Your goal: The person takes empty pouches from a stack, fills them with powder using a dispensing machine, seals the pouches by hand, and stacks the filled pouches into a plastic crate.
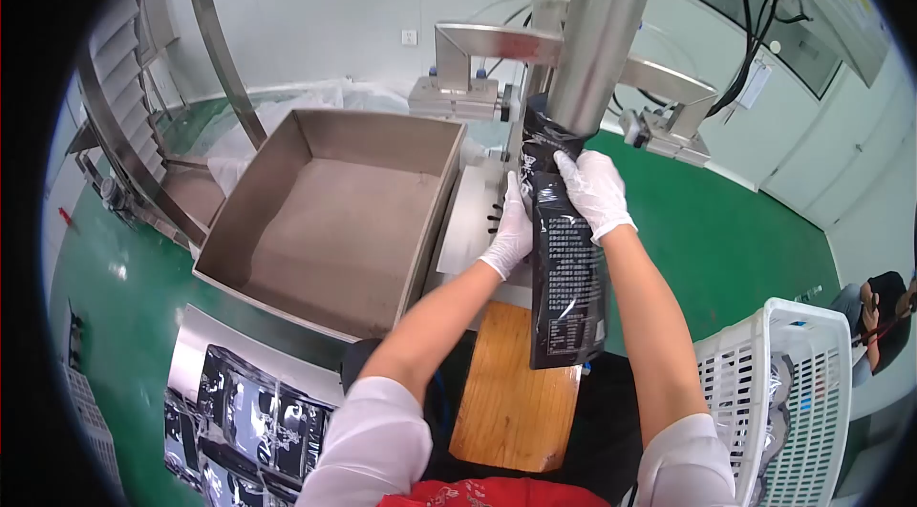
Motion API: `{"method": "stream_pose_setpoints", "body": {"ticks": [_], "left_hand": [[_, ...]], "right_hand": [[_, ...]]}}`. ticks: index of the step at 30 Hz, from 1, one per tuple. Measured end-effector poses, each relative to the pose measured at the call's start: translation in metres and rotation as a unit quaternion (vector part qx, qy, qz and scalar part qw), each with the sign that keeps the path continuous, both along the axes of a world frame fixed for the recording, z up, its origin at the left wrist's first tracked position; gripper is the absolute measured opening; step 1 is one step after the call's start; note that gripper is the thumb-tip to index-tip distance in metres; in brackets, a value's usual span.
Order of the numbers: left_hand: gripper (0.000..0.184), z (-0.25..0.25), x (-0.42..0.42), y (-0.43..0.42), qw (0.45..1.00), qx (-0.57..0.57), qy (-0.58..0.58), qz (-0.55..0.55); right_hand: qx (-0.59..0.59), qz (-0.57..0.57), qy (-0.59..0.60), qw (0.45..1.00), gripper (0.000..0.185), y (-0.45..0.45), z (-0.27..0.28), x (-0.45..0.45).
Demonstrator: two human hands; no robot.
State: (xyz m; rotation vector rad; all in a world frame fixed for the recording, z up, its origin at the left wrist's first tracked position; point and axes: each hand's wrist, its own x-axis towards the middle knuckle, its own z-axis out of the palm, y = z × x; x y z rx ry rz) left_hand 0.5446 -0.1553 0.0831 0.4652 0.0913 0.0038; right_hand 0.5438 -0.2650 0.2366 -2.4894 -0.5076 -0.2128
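A black printed plastic bag (570,268) with white lettering hangs in front of me, below a steel filling tube (594,58). More black film (549,137) is gathered around the tube's lower end; I cannot tell whether it belongs to the same bag or a second one. My right hand (594,190), in a thin white glove, grips the upper right of the bag with the thumb on its front. On the other side, my gloved left hand (513,228) is closed at the bag's upper left edge, its fingertips partly hidden.
A large steel tray (373,311) stands left of the tube. Flat black bags (263,411) lie at lower left. A wooden board (511,392) is below my hands. At right are a white crate (812,316) and a seated person (864,316). Metal clamp arms (458,96) flank the tube.
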Motion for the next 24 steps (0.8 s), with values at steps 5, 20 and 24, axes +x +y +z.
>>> {"method": "stream_pose_setpoints", "body": {"ticks": [5, 20, 24], "left_hand": [[0.059, -0.056, 0.002, -0.003, 0.942, 0.3, -0.071, 0.136], [0.11, -0.044, -0.304, -0.073, 0.81, 0.536, -0.031, 0.234], [0.113, -0.102, -0.322, -0.084, 0.804, 0.544, 0.05, 0.235]], "right_hand": [[0.147, 0.05, 0.083, 0.984, 0.041, -0.01, -0.004, -0.017], [-0.121, 0.264, 0.11, 0.95, 0.052, -0.1, -0.024, -0.264], [-0.068, 0.273, 0.187, 0.941, 0.044, -0.116, -0.071, -0.275]]}}
